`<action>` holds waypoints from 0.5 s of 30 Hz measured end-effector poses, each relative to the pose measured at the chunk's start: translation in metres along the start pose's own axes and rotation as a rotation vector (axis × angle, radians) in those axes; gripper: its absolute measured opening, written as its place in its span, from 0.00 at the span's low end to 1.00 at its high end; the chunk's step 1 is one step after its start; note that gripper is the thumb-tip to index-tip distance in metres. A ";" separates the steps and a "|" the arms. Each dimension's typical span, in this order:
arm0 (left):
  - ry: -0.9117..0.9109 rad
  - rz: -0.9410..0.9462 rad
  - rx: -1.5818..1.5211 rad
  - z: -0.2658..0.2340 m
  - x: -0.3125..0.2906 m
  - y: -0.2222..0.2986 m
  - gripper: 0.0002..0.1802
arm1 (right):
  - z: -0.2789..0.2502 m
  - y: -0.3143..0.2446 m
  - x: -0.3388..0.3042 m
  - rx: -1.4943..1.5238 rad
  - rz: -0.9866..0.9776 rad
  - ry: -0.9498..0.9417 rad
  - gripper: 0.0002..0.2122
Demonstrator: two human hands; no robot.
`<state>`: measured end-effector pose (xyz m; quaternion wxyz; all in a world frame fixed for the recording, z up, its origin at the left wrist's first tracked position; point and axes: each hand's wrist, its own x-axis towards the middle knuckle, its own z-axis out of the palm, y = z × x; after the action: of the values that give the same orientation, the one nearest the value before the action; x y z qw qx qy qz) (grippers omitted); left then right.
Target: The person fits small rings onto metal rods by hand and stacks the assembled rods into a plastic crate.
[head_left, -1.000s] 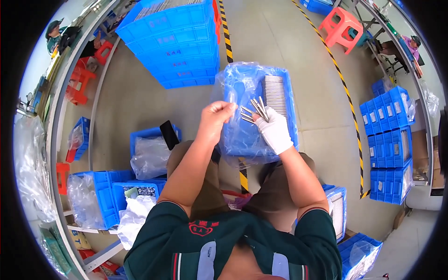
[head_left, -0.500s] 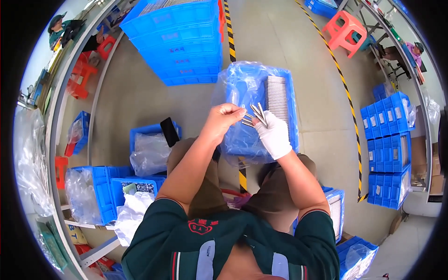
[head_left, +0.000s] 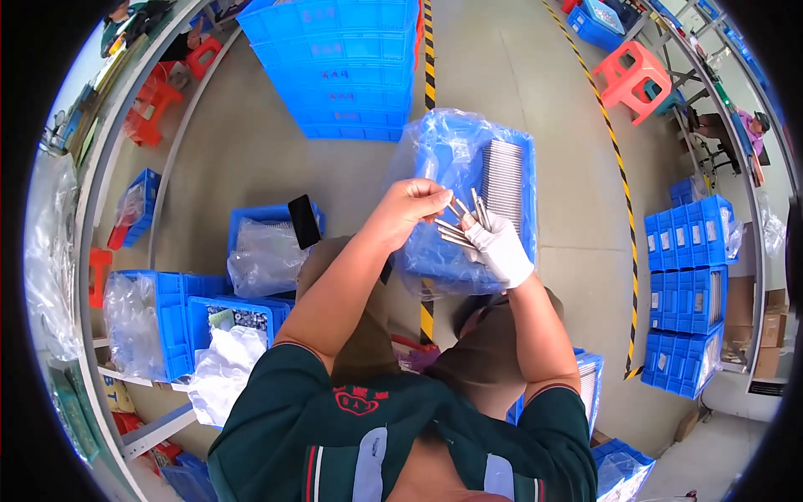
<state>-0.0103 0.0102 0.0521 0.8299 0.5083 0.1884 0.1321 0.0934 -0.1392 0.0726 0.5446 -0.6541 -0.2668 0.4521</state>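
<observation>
In our left hand (head_left: 411, 209), thumb and forefinger come close together by the rods' tips; we cannot tell whether they grip one. Our gloved right hand (head_left: 503, 251) holds a loose fan of metal rods (head_left: 452, 238) over the crate (head_left: 529, 171). A second ago a clear gap parted our left fingers from the fan; now they are right at its ends, so both hands are at the same bunch. Half a second ago fewer ends showed; now the fan looks more spread. Beneath, a row (head_left: 502, 180) of rods lies along the crate's right side, looking unchanged, with clear film (head_left: 421, 159) at the left. Beyond stands a crate stack (head_left: 347, 84); by our left knee lies a phone (head_left: 304, 222).
</observation>
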 end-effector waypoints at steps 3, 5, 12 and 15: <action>-0.012 -0.024 0.031 -0.001 -0.001 0.001 0.08 | -0.001 0.001 0.001 -0.008 0.032 0.034 0.12; -0.017 -0.033 0.056 -0.001 -0.001 0.001 0.08 | -0.001 -0.001 0.000 -0.022 0.033 0.033 0.11; -0.039 -0.012 0.127 -0.004 -0.003 0.000 0.07 | 0.001 -0.003 -0.002 0.083 0.065 -0.004 0.10; 0.030 0.021 0.149 -0.004 -0.004 0.008 0.07 | 0.001 -0.005 0.000 0.090 0.089 0.000 0.11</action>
<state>-0.0160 0.0153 0.0584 0.7854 0.5686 0.2049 0.1341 0.0933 -0.1377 0.0773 0.5530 -0.6400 -0.2169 0.4873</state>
